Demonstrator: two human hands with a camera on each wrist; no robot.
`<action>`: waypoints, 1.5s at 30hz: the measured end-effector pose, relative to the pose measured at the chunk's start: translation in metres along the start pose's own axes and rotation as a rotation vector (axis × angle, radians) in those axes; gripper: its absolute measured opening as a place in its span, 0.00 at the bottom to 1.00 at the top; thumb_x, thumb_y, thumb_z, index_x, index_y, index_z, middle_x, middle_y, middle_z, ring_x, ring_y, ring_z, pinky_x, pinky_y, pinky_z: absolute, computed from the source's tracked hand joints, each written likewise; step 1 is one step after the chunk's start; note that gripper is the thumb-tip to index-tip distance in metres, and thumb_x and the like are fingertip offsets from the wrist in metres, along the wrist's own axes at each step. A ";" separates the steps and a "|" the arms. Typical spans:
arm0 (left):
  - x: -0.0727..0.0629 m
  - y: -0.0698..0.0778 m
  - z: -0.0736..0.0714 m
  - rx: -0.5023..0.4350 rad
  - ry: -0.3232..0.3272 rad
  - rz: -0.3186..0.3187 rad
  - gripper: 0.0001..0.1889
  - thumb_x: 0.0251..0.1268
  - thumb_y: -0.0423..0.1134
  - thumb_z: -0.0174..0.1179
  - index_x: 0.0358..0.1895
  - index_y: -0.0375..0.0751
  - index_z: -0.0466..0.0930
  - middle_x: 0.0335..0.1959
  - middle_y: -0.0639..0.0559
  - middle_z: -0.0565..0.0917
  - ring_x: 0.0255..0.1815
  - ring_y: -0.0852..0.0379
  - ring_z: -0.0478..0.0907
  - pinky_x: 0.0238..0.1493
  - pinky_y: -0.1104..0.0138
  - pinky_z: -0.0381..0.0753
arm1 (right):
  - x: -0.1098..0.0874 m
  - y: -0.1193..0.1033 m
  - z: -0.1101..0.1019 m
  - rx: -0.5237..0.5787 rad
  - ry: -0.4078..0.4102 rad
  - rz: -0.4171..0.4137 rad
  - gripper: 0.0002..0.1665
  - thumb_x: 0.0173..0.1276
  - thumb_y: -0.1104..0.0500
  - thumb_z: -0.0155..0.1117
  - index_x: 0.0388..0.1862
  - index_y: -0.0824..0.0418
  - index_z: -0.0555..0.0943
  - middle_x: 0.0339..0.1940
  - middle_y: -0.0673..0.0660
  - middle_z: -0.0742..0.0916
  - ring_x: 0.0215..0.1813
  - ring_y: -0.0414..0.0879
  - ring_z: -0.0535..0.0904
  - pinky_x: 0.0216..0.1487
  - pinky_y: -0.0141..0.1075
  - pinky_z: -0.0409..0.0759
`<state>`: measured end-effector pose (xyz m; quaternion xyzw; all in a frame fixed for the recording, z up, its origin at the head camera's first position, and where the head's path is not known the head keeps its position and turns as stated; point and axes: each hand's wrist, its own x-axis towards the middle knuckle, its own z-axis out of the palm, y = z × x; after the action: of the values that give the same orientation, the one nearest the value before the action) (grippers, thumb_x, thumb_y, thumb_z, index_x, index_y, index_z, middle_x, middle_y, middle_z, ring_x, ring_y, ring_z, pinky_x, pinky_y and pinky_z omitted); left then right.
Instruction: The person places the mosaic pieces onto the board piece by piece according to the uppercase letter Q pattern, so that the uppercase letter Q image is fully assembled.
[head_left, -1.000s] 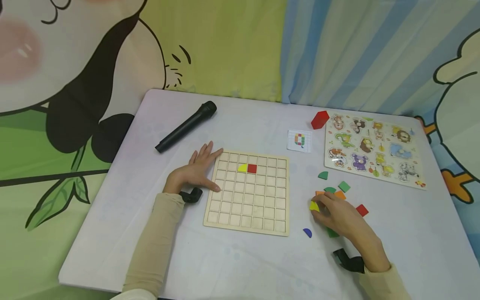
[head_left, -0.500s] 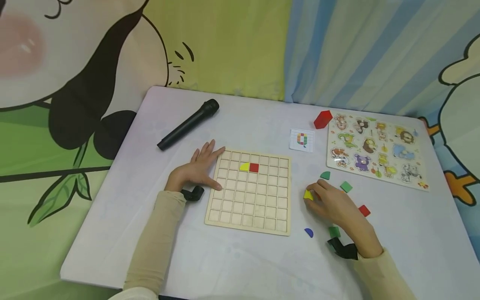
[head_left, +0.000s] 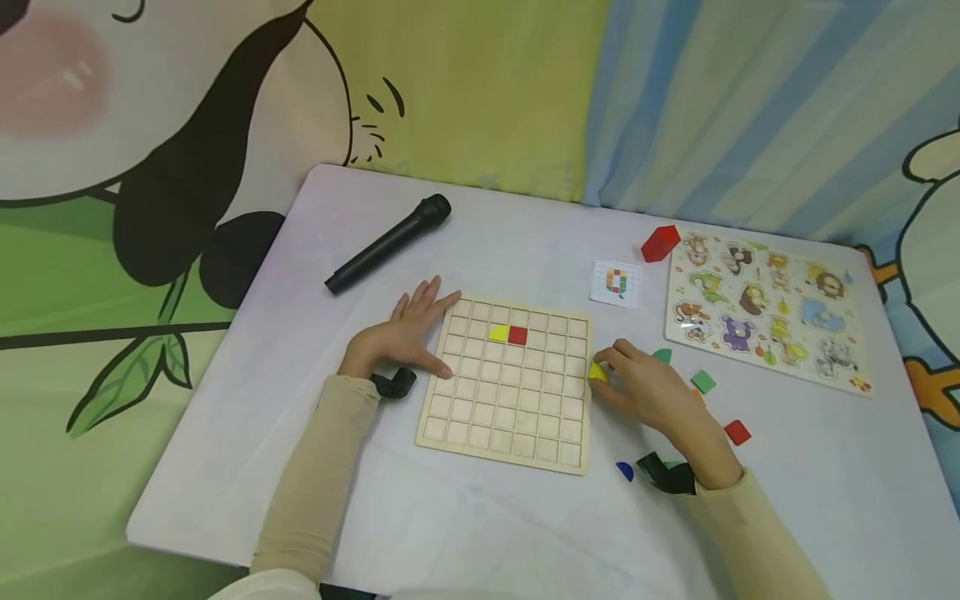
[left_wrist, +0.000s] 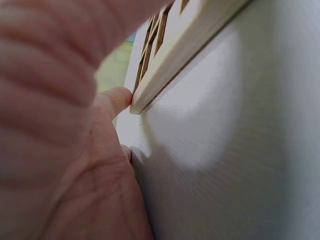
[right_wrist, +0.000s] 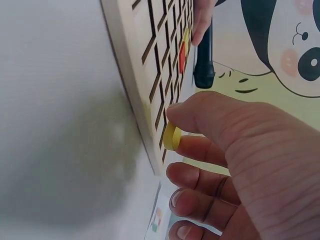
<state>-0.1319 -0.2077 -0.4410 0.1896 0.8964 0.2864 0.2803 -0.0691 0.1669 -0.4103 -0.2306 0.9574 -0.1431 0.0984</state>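
On the white worktop (head_left: 247,500), an animal puzzle board (head_left: 765,350) lies at the far right. A wooden grid board (head_left: 483,452) sits left of it, nearer the person. The left grip (head_left: 403,337) is spread, thumb and index finger touching the grid board's left edge. The right grip (head_left: 641,387) pinches a yellow piece (head_left: 597,372) by the right edge. In 2 adjoining cells lie a red square (head_left: 517,335) and a yellow tile (head_left: 498,333).
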 end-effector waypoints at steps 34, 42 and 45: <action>-0.001 0.004 -0.002 0.008 -0.008 -0.026 0.69 0.38 0.56 0.79 0.80 0.54 0.35 0.78 0.48 0.20 0.78 0.51 0.15 0.75 0.51 0.18 | 0.084 -0.036 0.011 0.079 -0.088 -0.136 0.21 0.66 0.56 0.67 0.53 0.66 0.79 0.41 0.57 0.82 0.36 0.47 0.78 0.42 0.43 0.81; 0.000 0.003 -0.001 0.002 -0.009 -0.021 0.70 0.37 0.56 0.79 0.80 0.54 0.35 0.78 0.48 0.20 0.78 0.51 0.15 0.75 0.51 0.18 | 0.084 -0.036 0.010 0.085 -0.103 -0.114 0.21 0.66 0.55 0.67 0.53 0.65 0.80 0.40 0.57 0.82 0.36 0.48 0.77 0.42 0.43 0.80; 0.000 0.002 -0.001 0.000 -0.009 -0.017 0.70 0.38 0.56 0.79 0.80 0.53 0.34 0.78 0.47 0.20 0.78 0.50 0.15 0.75 0.51 0.18 | 0.084 -0.036 0.010 0.093 -0.097 -0.119 0.20 0.66 0.56 0.67 0.53 0.65 0.80 0.41 0.57 0.83 0.36 0.48 0.77 0.43 0.43 0.80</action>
<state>-0.1322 -0.2066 -0.4386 0.1831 0.8967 0.2832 0.2868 -0.1250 0.0945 -0.4188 -0.2887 0.9284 -0.1819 0.1467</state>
